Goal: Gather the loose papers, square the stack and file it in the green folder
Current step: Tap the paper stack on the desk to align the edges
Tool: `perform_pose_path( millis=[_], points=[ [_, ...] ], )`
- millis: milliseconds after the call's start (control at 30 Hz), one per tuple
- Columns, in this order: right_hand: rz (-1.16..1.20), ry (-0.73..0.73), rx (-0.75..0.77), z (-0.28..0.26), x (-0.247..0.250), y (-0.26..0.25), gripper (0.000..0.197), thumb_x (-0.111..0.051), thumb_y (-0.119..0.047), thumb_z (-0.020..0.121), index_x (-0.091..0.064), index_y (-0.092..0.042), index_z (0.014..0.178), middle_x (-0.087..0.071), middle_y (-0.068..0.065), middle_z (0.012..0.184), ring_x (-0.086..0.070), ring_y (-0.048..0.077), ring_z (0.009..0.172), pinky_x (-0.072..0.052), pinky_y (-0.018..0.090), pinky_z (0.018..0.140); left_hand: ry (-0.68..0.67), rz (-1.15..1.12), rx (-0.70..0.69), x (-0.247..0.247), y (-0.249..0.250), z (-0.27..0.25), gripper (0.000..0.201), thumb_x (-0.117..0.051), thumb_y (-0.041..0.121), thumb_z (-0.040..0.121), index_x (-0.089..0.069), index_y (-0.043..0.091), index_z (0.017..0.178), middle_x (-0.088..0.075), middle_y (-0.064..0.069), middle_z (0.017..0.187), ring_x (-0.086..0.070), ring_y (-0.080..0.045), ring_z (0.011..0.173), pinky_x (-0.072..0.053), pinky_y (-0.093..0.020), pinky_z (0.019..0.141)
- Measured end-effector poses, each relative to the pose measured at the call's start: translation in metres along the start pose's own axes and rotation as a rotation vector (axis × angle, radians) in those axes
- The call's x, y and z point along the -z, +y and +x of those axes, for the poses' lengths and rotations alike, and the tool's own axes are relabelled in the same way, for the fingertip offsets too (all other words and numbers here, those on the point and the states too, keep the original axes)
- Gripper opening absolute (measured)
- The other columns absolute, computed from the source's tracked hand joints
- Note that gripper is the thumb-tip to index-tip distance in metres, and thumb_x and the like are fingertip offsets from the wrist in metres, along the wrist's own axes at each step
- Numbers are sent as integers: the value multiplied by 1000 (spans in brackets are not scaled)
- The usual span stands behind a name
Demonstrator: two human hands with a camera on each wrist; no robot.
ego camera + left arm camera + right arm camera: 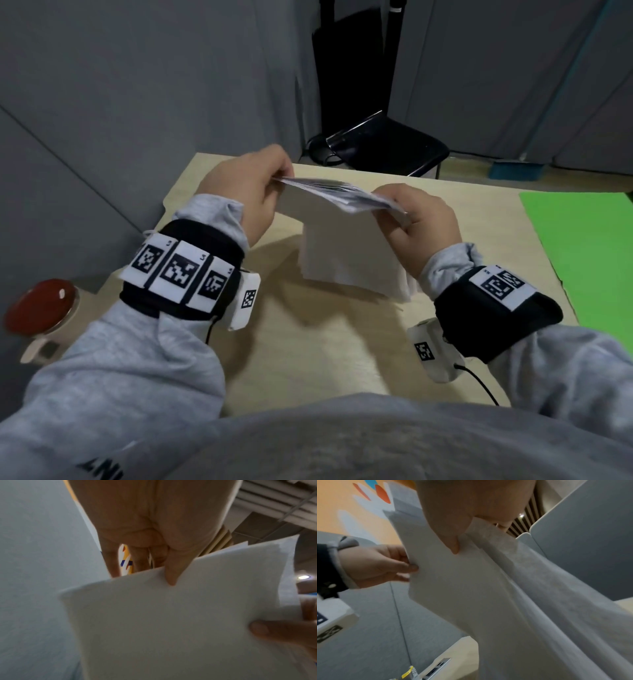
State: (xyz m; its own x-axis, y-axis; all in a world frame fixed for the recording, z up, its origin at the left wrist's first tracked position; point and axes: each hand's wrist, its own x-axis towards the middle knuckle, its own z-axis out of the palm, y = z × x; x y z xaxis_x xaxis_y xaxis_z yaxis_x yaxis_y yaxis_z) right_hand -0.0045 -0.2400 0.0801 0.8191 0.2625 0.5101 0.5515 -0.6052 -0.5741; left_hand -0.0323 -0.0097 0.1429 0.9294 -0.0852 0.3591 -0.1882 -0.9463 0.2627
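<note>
I hold a stack of white papers (346, 246) upright above the middle of the wooden table (308, 342), its lower edge close to the tabletop. My left hand (253, 185) pinches the stack's upper left corner, thumb in front of the sheets (171, 615). The upper right corner sits pinched in my right hand (418, 219), thumb pressed on the near sheet (471, 595). The sheets (556, 608) fan apart slightly on the right side. The green folder (582, 246) lies flat at the table's right edge, apart from both hands.
A mug with a red lid (41, 311) stands at the table's left front corner. A black chair (387, 144) stands behind the table's far edge. Grey partition walls (137, 85) close in the left and back.
</note>
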Motion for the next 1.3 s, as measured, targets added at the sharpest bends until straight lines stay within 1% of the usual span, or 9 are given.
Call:
perform_pose_path(
  millis=[200,333,467,567,700,833,1000,1167,1300],
  points=[
    [23,2,-275,-6,-4,17,17,-60,-30,86,-62,-27,102,-64,-14,96,-62,16,96,-48,40,90,127,-129,134,-6,-16,0,15,-48,11,88,-53,24,93,-60,-2,82,-55,-27,75,-43,-35,65],
    [-120,-81,-490,-11,-9,38,78,-74,-50,70,-42,-20,134,-51,4,131,-49,25,121,-41,46,103,209,-391,384,-17,-48,3,18,-47,11,86,-55,26,87,-59,1,80,-53,-19,71,-42,-27,67],
    [136,149,-670,-21,-8,57,107,-86,-42,60,-25,-12,143,-41,9,139,-41,23,128,-35,38,110,262,-712,503,-31,-61,-6,30,-47,0,88,-53,28,77,-60,16,64,-53,2,58,-42,-17,58],
    [529,129,-779,-25,-7,62,89,-87,-24,63,-36,-15,136,-57,-1,123,-59,11,107,-51,25,88,309,-792,593,-44,-71,-19,6,-56,6,81,-60,11,83,-60,15,52,-55,1,50,-45,-18,55],
    [562,93,-768,-24,-8,59,34,-81,-13,70,-65,-21,99,-69,-6,95,-66,5,83,-51,22,72,251,-876,630,-60,-85,-29,15,-53,12,77,-57,27,80,-67,15,65,-59,-9,65,-46,-32,72],
    [508,202,-742,-16,-15,48,19,-74,-16,77,-64,-21,93,-67,1,88,-64,18,82,-54,28,74,169,-906,601,-73,-68,-30,24,-49,12,79,-58,33,86,-69,16,80,-63,2,69,-51,-25,69],
    [550,310,-635,-12,-14,33,13,-71,-19,80,-62,-27,85,-65,-16,79,-60,-9,67,-51,14,65,235,-1010,555,-78,-53,-27,31,-48,2,82,-56,29,92,-70,16,83,-64,-4,82,-52,-24,75],
    [463,136,-719,-35,-15,59,35,-73,-19,78,-54,-22,106,-64,-9,93,-63,16,89,-51,28,75,113,-900,662,-97,-60,-42,52,-65,0,73,-46,12,120,-61,5,96,-63,-9,88,-51,-22,78],
    [221,-6,-696,-42,-18,68,10,-60,-14,86,-57,-17,95,-60,3,88,-56,20,84,-38,24,66,104,-809,757,-105,-60,-50,39,-59,9,81,-50,16,119,-60,-2,104,-61,-21,97,-47,-14,75]
  ],
)
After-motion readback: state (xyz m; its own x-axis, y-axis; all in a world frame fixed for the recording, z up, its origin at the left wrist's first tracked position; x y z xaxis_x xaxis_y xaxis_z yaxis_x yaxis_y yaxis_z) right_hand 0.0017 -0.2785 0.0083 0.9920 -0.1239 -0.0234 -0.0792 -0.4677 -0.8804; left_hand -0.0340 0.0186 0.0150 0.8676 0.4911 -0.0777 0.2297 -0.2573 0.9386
